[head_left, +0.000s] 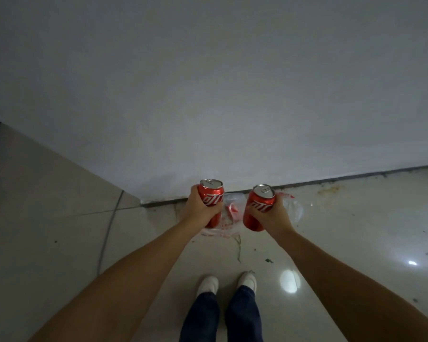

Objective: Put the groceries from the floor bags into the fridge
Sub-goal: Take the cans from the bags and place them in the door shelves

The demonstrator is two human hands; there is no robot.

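The left hand point(200, 210) wraps its fingers round one red soda can point(211, 201), and the right hand point(269, 214) grips a second red soda can point(258, 208), both upright at the frame's centre, likely so two go to the fridge in one trip. Beneath them a thin plastic bag point(229, 213) lies crumpled on the tiled floor point(344, 230) against the white wall point(208, 95). No fridge is in view.
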